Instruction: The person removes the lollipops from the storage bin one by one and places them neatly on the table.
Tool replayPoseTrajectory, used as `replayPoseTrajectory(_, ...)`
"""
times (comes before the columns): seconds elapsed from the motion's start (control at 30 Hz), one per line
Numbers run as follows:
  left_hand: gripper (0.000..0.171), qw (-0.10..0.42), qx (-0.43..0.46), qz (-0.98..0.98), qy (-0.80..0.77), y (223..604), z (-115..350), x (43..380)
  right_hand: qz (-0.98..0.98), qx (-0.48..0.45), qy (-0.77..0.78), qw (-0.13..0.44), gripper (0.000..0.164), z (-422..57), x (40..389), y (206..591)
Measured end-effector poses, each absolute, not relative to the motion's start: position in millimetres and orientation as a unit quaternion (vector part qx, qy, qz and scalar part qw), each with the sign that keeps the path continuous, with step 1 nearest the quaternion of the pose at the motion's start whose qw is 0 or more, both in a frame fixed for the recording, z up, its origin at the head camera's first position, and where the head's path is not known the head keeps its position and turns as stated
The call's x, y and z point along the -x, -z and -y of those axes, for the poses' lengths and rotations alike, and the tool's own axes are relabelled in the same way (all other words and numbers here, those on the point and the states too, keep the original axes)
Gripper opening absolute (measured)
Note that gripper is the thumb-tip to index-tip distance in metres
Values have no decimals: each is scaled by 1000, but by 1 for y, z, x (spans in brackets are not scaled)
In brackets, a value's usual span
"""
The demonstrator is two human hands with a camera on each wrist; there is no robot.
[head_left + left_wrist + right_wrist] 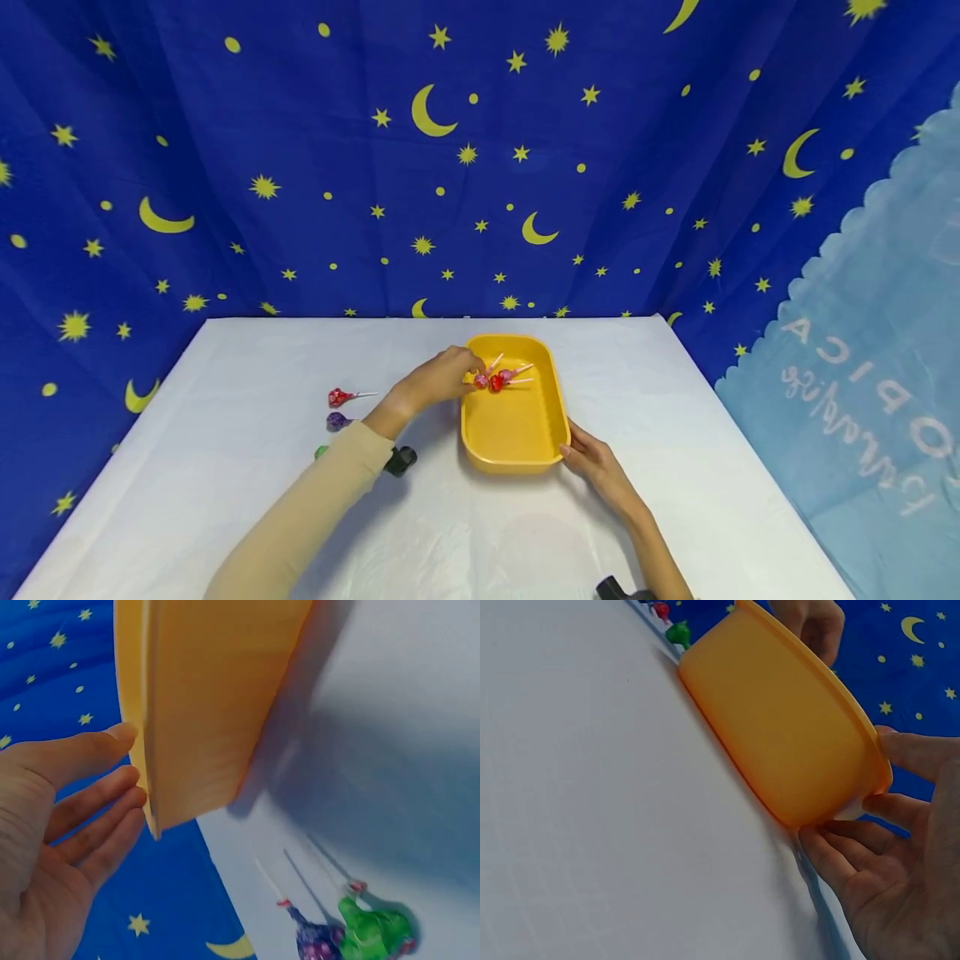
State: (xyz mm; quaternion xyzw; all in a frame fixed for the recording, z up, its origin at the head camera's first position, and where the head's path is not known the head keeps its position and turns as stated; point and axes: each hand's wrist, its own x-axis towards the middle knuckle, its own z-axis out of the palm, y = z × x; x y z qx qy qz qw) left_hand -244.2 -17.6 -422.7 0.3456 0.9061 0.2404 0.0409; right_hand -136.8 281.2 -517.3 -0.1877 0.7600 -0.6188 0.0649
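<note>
A yellow plastic tub stands on the white table. My right hand grips its near right corner, the thumb at the rim and the fingers against the wall, as the right wrist view shows. My left hand reaches over the far left rim, its fingertips just inside. In the left wrist view the thumb and fingers are apart, nothing showing between them. By the fingertips is a yellow-wrapped candy. Pink lollipops and a red lollipop lie together in the tub's far half, white sticks pointing right.
Left of the tub lie a red lollipop, a purple lollipop and a green lollipop, the last mostly behind my left sleeve in the head view. A blue curtain with moons and stars hangs behind the table.
</note>
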Motion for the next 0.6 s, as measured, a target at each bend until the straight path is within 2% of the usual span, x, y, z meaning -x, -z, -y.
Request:
replayPoseTrajectory(0.2, 22, 27, -398, -888, -227, 427, 2, 252, -759, 182, 622, 68, 58, -281, 136, 516)
replayPoseTrajectory(0.43, 25, 20, -401, -892, -206, 430, -10, 253, -764, 175, 618, 66, 58, -280, 136, 516)
replayPoseTrajectory(0.6, 21, 20, -391, -899, -198, 436, -16, 257, -765, 175, 617, 66, 58, -279, 136, 516)
